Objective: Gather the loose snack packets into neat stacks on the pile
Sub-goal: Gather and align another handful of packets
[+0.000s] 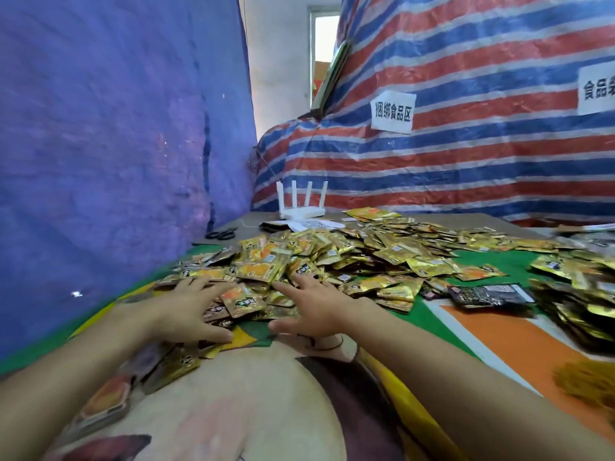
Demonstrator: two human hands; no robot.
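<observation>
Gold foil packets (332,257): a wide loose heap across the green mat (482,261), thickest just ahead of the hands.
Packets between the hands (243,299): a small jumble, faces at all angles, none squared up.
Left hand (189,311): palm down, fingers spread flat on packets at the heap's near edge; it grips nothing.
Right hand (312,307): likewise flat and spread, thumb out, resting on packets beside the jumble; nothing pinched.
Progress: early, by my reading. The layered packets (579,314) at the far right look stacked, but most of the heap is unsorted.
Left to do: rake together, align, stack.
Around: dark packet (489,294), white router (299,202), scissors (221,233) — striped tarp (466,144) behind.
</observation>
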